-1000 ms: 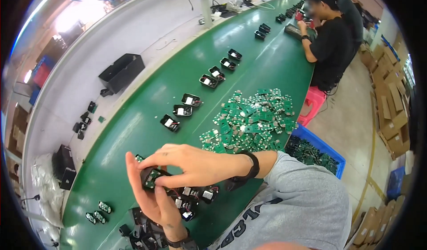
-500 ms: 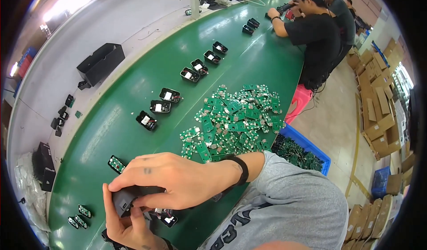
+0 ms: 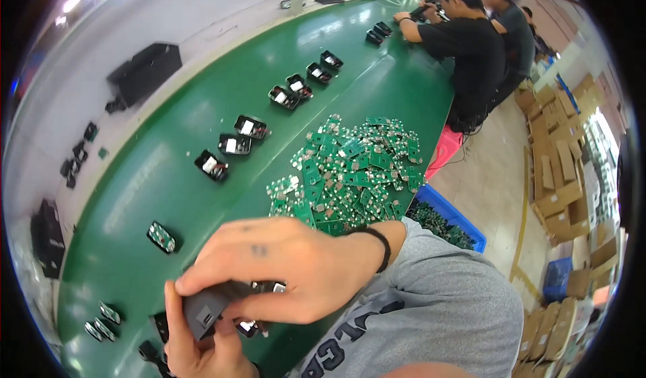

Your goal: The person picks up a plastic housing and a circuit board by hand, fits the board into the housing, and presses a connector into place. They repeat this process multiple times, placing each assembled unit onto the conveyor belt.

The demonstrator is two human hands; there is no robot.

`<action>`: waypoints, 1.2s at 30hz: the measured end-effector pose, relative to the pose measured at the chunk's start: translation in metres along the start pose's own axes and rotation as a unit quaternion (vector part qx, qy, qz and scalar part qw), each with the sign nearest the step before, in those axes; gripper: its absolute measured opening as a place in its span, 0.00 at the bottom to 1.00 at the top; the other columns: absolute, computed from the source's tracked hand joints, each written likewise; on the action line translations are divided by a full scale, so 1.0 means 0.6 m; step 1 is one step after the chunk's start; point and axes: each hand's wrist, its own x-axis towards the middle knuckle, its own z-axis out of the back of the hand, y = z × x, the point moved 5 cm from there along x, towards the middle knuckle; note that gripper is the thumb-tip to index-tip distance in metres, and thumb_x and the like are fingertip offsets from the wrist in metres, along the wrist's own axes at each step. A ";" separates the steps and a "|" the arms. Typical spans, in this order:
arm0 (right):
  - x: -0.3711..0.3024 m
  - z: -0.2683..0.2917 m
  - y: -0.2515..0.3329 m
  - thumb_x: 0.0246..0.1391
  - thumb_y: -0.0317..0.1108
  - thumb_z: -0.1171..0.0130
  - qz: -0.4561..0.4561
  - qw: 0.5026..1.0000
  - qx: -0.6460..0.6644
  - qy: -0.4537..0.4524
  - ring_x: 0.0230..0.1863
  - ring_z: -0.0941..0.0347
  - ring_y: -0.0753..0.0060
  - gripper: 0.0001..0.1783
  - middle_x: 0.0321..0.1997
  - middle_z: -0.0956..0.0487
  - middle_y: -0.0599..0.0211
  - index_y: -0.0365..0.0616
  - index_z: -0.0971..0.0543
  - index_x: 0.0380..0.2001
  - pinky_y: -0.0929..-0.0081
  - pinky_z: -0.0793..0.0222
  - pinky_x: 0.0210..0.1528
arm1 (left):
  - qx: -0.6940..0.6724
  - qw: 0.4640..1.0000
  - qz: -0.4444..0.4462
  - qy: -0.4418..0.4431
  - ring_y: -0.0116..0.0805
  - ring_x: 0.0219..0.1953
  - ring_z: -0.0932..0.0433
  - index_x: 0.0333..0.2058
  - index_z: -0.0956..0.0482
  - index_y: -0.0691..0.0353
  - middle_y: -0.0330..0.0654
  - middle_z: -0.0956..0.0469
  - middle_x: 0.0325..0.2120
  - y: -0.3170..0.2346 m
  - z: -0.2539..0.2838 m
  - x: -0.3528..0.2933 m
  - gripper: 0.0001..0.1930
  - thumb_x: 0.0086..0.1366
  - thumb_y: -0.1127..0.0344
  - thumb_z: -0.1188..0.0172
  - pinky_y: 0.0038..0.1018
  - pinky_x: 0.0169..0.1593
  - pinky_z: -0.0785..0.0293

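Item: one dark grey housing (image 3: 205, 311), box-shaped, above the near left part of the green tabletop (image 3: 155, 183). Long axis slanted, lower left to upper right; end face with a small rectangular opening turned toward the lower left and the viewer. Far end covered by the right hand; its contents and underside cannot be made out.

Hands: right hand (image 3: 286, 263) closed over the housing from above; left hand (image 3: 205, 359) gripping it from below, fingers on its left side, wrist cut off by the lower edge.

Nearby: one oblong board piece (image 3: 161, 237), beyond the hands, tilted; three similar pieces (image 3: 102, 322), left; heap of green circuit boards (image 3: 356, 176), near edge hidden by the right hand; dark parts beneath the hands, mostly hidden.
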 end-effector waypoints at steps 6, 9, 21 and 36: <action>0.004 0.012 0.002 0.43 0.30 0.34 0.087 0.989 -0.122 0.002 0.42 0.29 0.58 0.22 0.38 0.24 0.62 0.43 0.21 0.45 0.67 0.31 0.41 | -0.026 0.998 -0.011 -0.049 0.34 0.37 0.20 0.64 0.42 0.73 0.55 0.25 0.47 -0.004 -0.025 -0.005 0.33 0.61 0.69 0.44 0.22 0.34 0.21; -0.001 -0.012 0.015 0.44 0.31 0.34 0.139 0.979 -0.150 0.006 0.44 0.32 0.58 0.18 0.39 0.25 0.64 0.42 0.20 0.41 0.68 0.31 0.43 | -0.065 0.998 0.026 0.007 0.36 0.37 0.20 0.63 0.44 0.74 0.55 0.26 0.46 0.012 0.014 -0.025 0.38 0.59 0.60 0.42 0.21 0.30 0.22; -0.133 -0.036 0.054 0.44 0.26 0.33 0.115 0.980 -0.126 0.106 0.46 0.26 0.59 0.14 0.42 0.21 0.65 0.43 0.18 0.39 0.61 0.28 0.47 | -0.167 0.959 0.220 0.063 0.26 0.43 0.27 0.50 0.28 0.70 0.40 0.26 0.43 0.074 -0.006 -0.138 0.23 0.52 0.75 0.42 0.21 0.49 0.31; -0.238 -0.058 -0.057 0.47 0.21 0.32 -0.260 0.931 0.180 -0.184 0.51 0.28 0.61 0.04 0.34 0.15 0.62 0.36 0.15 0.30 0.64 0.30 0.53 | -0.401 0.839 0.363 0.051 0.37 0.31 0.17 0.53 0.38 0.68 0.52 0.24 0.41 0.139 -0.044 -0.182 0.21 0.62 0.73 0.47 0.27 0.32 0.16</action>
